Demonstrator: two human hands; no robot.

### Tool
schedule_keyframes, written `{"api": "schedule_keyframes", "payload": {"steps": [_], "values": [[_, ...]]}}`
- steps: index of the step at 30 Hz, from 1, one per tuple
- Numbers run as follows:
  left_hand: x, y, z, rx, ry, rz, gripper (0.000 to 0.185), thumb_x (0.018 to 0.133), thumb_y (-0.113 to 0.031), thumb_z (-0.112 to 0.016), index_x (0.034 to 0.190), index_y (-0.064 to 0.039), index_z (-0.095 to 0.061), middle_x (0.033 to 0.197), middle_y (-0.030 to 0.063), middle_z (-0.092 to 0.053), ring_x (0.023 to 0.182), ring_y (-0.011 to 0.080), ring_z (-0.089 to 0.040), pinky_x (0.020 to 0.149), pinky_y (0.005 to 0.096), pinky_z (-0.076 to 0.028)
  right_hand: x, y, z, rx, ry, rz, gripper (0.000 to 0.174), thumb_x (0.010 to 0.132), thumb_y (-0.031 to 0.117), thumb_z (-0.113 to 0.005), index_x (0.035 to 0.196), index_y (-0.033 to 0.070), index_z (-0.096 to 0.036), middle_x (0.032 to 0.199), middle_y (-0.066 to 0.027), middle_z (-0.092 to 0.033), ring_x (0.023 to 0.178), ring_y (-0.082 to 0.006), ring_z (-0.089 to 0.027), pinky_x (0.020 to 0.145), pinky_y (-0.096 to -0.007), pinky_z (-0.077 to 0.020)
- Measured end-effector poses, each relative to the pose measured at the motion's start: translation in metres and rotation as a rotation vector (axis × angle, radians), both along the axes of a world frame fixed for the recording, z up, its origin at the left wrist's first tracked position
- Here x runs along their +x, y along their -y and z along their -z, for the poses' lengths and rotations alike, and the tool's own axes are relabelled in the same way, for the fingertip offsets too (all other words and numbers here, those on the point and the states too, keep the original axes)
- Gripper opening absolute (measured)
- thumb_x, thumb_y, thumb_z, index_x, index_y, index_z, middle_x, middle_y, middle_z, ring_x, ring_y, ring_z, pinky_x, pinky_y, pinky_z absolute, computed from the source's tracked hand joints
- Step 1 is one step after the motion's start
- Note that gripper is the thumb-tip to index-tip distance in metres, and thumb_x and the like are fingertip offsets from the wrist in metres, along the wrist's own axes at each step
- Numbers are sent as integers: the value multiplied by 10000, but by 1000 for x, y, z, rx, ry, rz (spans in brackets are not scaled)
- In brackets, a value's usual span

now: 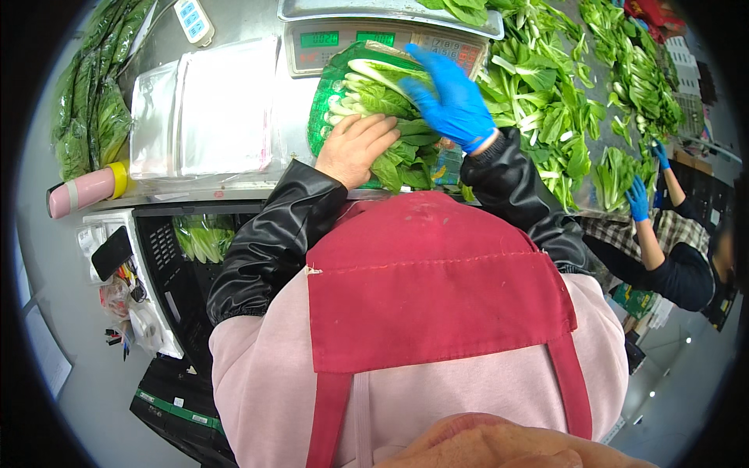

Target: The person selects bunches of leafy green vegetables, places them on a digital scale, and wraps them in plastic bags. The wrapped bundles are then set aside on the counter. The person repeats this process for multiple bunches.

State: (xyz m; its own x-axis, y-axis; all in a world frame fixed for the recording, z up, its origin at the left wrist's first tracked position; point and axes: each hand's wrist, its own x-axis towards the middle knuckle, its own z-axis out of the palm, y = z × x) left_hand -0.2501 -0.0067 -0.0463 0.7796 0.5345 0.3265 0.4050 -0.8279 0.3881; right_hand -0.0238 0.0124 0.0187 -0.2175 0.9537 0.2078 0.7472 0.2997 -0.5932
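A bunch of leafy greens (380,96) with pale stems lies on a green plastic-covered holder (319,111), in front of a digital scale (298,61). My bare left hand (360,143) rests over the bunch near its stems, fingers close together and curved down onto it. Above the leaf side, my right hand (453,96) in a blue glove has its thumb and fingers spread. Nothing shows between them, though whether the fingertips touch the leaves is unclear. The scale's metal pan (386,13) carries some leaves at its right end. The bunch hides part of the scale's front.
Clear plastic bags (225,108) lie stacked to the left, near a pink bottle (88,192) and bagged greens (93,111). A remote-like white device (194,22) sits behind. Loose greens (541,99) cover the right side. A co-worker's gloved hands (636,199) are at far right. Black crates (175,263) stand below.
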Motion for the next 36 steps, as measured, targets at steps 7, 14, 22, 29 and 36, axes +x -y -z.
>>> {"api": "schedule_keyframes", "payload": {"steps": [7,14,22,29,36], "values": [[6,5,11,33,-35,-29,565,652,-18,-628,1206,-88,-544,1318,65,-509,1271,236,-447,1072,423,-322,-30,15,31,-274,373,-302,1239,610,582,-802,1444,-99,-189,1482,-323,-242,1386,-449,-259,1121,-492,-273],[-31,-2,-40,-341,104,54,665,659,11,-673,1292,-55,-479,1380,204,-421,1324,392,-371,1100,468,-326,-21,14,44,-286,201,-300,1272,583,402,-872,1504,-13,-98,1543,-263,-157,1427,-407,-184,1175,-438,-193],[-53,8,-24,157,-123,185,235,781,-100,-601,1007,-81,-540,1403,140,-445,1335,323,-402,1079,479,-347,-18,14,50,-236,164,-294,1231,572,381,-873,1469,-70,-161,1503,-293,-230,1398,-425,-246,1157,-434,-234],[-31,-1,-24,36,56,156,168,780,-96,-648,863,-43,-513,1334,161,-525,1255,338,-498,1030,474,-412,-31,37,41,-434,30,-336,1043,688,302,-777,1464,-71,-189,1493,-304,-245,1398,-423,-253,1163,-415,-228],[-18,-1,-26,-151,10,-22,188,861,-146,-629,994,-28,-567,1216,117,-605,1158,310,-557,997,427,-441,0,10,29,-507,-427,-92,665,827,396,-696,1362,57,-495,1317,-232,-541,1233,-337,-522,1034,-391,-406]]}}
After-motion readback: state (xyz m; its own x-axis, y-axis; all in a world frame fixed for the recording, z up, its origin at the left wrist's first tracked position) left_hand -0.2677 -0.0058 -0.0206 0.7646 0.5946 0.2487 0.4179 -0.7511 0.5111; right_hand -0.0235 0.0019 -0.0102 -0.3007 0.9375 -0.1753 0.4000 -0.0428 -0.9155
